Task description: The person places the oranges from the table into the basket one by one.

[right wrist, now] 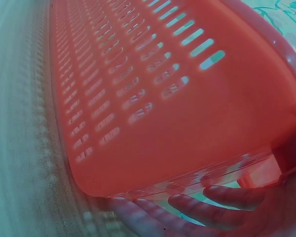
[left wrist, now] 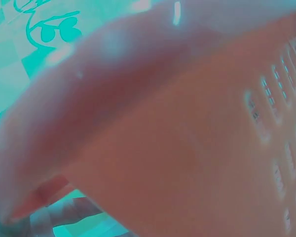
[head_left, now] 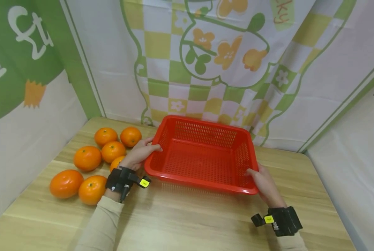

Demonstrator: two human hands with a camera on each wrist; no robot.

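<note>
A red plastic basket [head_left: 199,157] with slotted walls is held between both hands over the table, its inside bare. My left hand [head_left: 139,153] grips the basket's left rim, thumb over the edge and the other fingers outside. On the opposite short side my right hand [head_left: 263,181] grips the rim with the thumb inside. In the right wrist view, the fingers [right wrist: 212,212] lie along the outside of the basket wall [right wrist: 197,133]. The left wrist view is mostly filled by the basket's side [left wrist: 177,148] close up.
Several oranges sit on the table's left, one orange [head_left: 87,158] among them; another orange [head_left: 116,163] is partly hidden behind the left wrist. The wooden table [head_left: 187,223] meets a patterned curtain [head_left: 162,69] at the back and pale cloth walls at both sides.
</note>
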